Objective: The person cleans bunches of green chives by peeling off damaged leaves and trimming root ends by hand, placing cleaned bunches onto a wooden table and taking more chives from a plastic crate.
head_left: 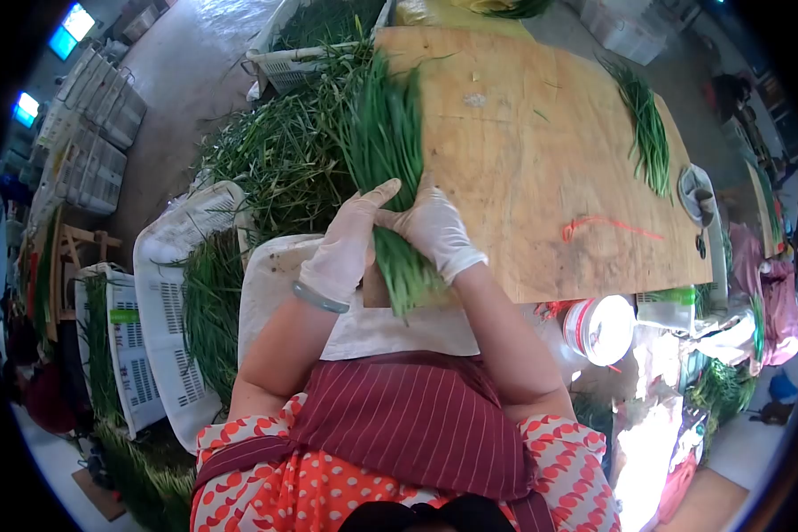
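A bundle of long green stalks [386, 133] lies along the left edge of a wooden board [523, 160], its lower ends hanging toward my apron. My left hand [350, 235], in a white glove, wraps the bundle from the left. My right hand [430, 226], gloved too, closes on it from the right, and the two hands meet around its lower part. Loose, tangled stalks [275, 168] are heaped to the left of the bundle. A smaller bunch of stalks [649, 142] rests on the board's right side.
White crates [177, 310] with greens stand at the left, another crate [293, 66] beyond the heap. Red ties [612, 226] lie on the board. A round-lidded container [605, 331] is below its front edge. A metal-looking item [697, 195] sits at its right edge.
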Available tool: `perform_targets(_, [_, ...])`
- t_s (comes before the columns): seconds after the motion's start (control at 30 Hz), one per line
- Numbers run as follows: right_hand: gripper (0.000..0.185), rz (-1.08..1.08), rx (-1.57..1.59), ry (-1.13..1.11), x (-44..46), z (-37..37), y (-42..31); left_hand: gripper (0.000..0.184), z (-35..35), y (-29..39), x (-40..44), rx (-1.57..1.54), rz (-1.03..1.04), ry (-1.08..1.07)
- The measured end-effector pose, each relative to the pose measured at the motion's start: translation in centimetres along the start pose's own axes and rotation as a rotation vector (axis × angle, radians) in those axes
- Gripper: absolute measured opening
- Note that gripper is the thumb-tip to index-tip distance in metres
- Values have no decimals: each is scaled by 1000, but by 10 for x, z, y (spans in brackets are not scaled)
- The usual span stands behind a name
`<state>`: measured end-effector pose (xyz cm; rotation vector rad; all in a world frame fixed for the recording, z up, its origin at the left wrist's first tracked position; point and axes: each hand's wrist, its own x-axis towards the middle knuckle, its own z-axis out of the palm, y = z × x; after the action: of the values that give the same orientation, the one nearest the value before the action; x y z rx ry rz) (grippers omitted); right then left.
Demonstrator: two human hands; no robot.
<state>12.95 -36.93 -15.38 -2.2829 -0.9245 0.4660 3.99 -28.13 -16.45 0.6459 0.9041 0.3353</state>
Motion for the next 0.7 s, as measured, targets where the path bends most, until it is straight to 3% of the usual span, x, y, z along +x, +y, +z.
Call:
perform_targets(0.07, [86, -20, 465, -205, 2, 7, -4, 33, -2, 4, -6, -67, 28, -17])
perform_targets(0.17, [87, -112, 422, -141, -10, 2, -15, 35, 1, 12, -25, -172, -2, 13])
perform_targets(0.23, [84, -109, 475, -141, -13, -11, -25, 36, 5, 20, -30, -8, 273, -199])
perform_targets(0.27, [82, -226, 584, -56, -9, -14, -26, 35, 15, 26, -38, -17, 392, -214])
perform_targets(0.3, [81, -346, 689, 33, -3, -17, -27, 35, 22, 34, -40, -18, 386, -208])
perform_targets(0.37, [88, -459, 780, 86, 15, -27, -31, 39, 38, 52, -35, 115, 687, -339])
perform_targets(0.4, [94, -572, 871, 143, 22, -35, -34, 39, 46, 59, -34, 115, 693, -348])
perform_targets(0.47, [94, -599, 865, 148, 28, -54, -39, 43, 61, 69, -33, 121, 845, -501])
perform_targets(0.57, [96, -604, 870, 132, 34, -71, -36, 47, 72, 72, -32, 161, 832, -566])
perform_targets(0.63, [98, -553, 787, 77, 33, -70, -26, 49, 67, 65, -26, 289, 859, -476])
perform_targets(0.7, [90, -543, 778, 59, 37, -52, 0, 48, 55, 47, -12, 352, 794, -548])
